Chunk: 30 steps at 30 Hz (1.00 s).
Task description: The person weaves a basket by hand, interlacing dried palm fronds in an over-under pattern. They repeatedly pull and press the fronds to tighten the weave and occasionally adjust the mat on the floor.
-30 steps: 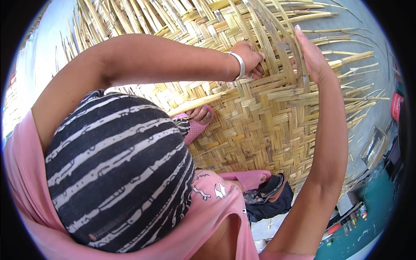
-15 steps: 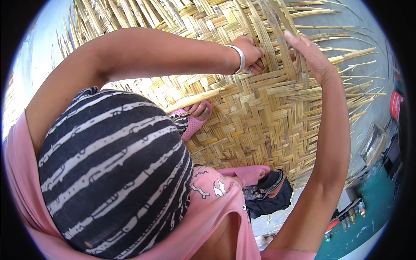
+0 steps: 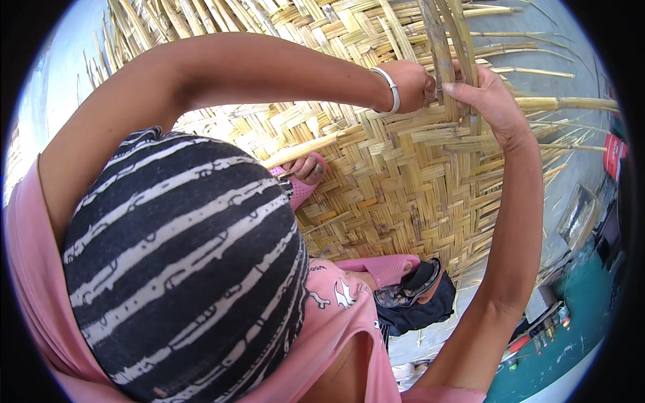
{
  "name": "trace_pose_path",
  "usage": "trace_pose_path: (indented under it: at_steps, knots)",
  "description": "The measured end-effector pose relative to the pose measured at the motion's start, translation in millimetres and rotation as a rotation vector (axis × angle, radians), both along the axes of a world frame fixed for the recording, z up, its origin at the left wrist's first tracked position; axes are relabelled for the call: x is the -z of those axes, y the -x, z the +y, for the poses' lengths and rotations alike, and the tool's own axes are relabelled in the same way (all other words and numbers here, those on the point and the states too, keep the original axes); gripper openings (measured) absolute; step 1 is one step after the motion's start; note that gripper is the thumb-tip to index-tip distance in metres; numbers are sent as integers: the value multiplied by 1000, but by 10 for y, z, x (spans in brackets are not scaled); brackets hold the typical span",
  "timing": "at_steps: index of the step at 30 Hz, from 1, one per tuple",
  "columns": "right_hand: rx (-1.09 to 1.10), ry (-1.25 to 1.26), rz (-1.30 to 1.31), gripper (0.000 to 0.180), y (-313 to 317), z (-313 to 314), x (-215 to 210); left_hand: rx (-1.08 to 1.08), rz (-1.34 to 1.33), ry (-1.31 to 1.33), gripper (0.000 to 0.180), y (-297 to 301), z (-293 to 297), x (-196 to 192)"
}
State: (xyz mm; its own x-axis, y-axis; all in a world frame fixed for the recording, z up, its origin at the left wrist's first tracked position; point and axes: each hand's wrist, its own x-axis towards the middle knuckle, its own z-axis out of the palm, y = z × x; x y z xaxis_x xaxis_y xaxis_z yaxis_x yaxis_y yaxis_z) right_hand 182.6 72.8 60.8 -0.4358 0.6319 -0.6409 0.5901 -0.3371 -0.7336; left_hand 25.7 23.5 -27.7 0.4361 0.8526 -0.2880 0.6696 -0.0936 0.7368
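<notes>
A large mat (image 3: 396,195) of flat, straw-coloured split-reed strips, woven in a diagonal pattern, spreads beneath my hands. Several raised reed strips (image 3: 463,40) stand up from its upper right part. Around these strips my right hand (image 3: 492,104) is closed, its thumb lying across the front. My left hand (image 3: 411,84), with a white band (image 3: 392,91) at the wrist, is closed against the left side of the same strips, its fingertips partly hidden. Loose strip ends (image 3: 571,104) jut out beyond the mat's right edge.
My feet in pink perforated slippers (image 3: 390,269) rest on the mat. A dark bag-like item (image 3: 416,302) lies near the lower slipper. Farther right are a clear plastic package (image 3: 579,215), a red object (image 3: 613,156) and small tools (image 3: 547,326) by a green surface (image 3: 557,369).
My left hand has moved right, up to the raised strips. My right hand has shifted slightly downward and closed around them; the strips are now gathered together and lean further right.
</notes>
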Motion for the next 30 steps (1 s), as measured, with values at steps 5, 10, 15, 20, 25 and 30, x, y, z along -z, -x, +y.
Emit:
trace_pose_path:
  at_steps: [5,10,15,20,25,30]
  knots:
    - [-35,-40,-71,33,-50,80,110,-113,-84,42,20,8,38,97]
    - [20,-111,-23,30,5,37,170,-76,-168,41,22,-31,-86,60]
    - [-27,-197,-53,34,-15,13,180,16,-9,95,28,-169,-77,-9]
    - [26,-178,-113,35,-44,-70,30,-23,78,294,32,-315,46,75]
    - [60,-93,19,32,-136,-148,-129,-154,163,518,30,-429,127,47]
    - [42,-76,69,29,-194,-183,-143,-132,126,444,39,-420,38,-63]
